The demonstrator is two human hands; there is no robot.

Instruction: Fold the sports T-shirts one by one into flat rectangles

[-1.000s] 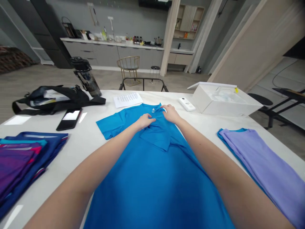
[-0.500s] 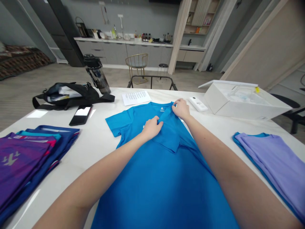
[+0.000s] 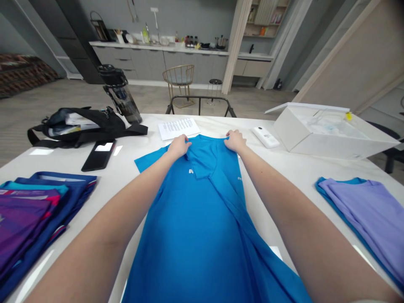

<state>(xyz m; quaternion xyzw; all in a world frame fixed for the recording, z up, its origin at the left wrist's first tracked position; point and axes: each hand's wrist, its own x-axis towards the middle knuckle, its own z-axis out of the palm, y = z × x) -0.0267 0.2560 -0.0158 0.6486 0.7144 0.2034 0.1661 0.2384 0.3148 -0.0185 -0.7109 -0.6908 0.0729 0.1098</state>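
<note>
A blue T-shirt [image 3: 189, 227] lies lengthwise on the white table, its collar end away from me. My left hand [image 3: 179, 146] is closed on its left shoulder, beside the collar. On the right, my right hand [image 3: 235, 140] pinches the other shoulder edge. The right side of the shirt is folded inward, with the sleeve lying across the chest below the collar. A bit of white print shows on the chest and more near the right edge. The left sleeve points outward, partly covered by my left forearm.
Folded dark blue and purple garments [image 3: 31, 219] are stacked at left; a folded lilac garment [image 3: 369, 210] lies on blue cloth at right. Farther back are a phone [image 3: 98, 155], black bag [image 3: 91, 128], bottle [image 3: 121, 94], printed paper [image 3: 178, 127], white device [image 3: 265, 137] and white box [image 3: 328, 134].
My left hand has moved from the chest up to the left shoulder. The shirt's right side has come inward, and its sleeve now lies over the chest. My right hand stays at the shoulder.
</note>
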